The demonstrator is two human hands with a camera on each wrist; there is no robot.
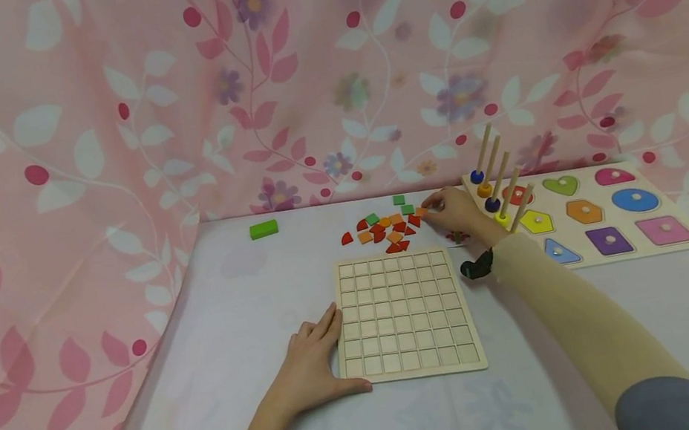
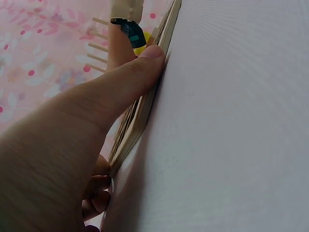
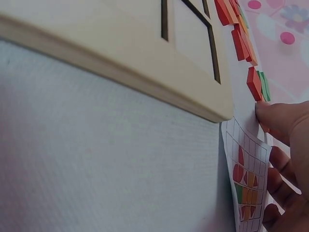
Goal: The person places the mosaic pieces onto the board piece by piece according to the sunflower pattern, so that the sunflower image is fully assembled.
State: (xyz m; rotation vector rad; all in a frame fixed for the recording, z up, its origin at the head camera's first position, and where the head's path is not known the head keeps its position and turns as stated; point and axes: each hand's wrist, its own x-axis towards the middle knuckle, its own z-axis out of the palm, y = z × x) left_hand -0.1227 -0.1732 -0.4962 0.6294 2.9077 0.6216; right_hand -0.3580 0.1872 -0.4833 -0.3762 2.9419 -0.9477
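Locate the work. The square pale wooden grid board [image 1: 404,322] lies flat on the white-covered bench [image 1: 245,313], its visible cells unfilled. Loose flat red, orange and green pieces [image 1: 379,236] lie scattered just beyond its far edge.

Left hand: the left hand [image 1: 312,369] is spread wide at the board's near left corner, with the thumb along the near edge and the fingers along the left edge. This is a sound brace. Apply light, even pressure; a hard push may slide the board.

Right hand: the right hand [image 1: 452,213] reaches past the far right corner, with thumb and fingertips at a flat orange square piece [image 1: 421,212]. The gap between thumb and forefinger is hidden in the right wrist view; whether the pinch is closed cannot be told.

Recommended handling: grip the piece by opposite side edges, since so thin a piece probably offers little height to hold. Lift it straight up to avoid disturbing the adjacent red pieces.

Caution: a white printed grid sheet [image 3: 248,186] lies just beside the board's far right corner, below the right hand's other fingers. Keep those fingers raised to avoid dragging it. Maintain clearance from the row of pale wooden rods [image 1: 501,176] near the right wrist.
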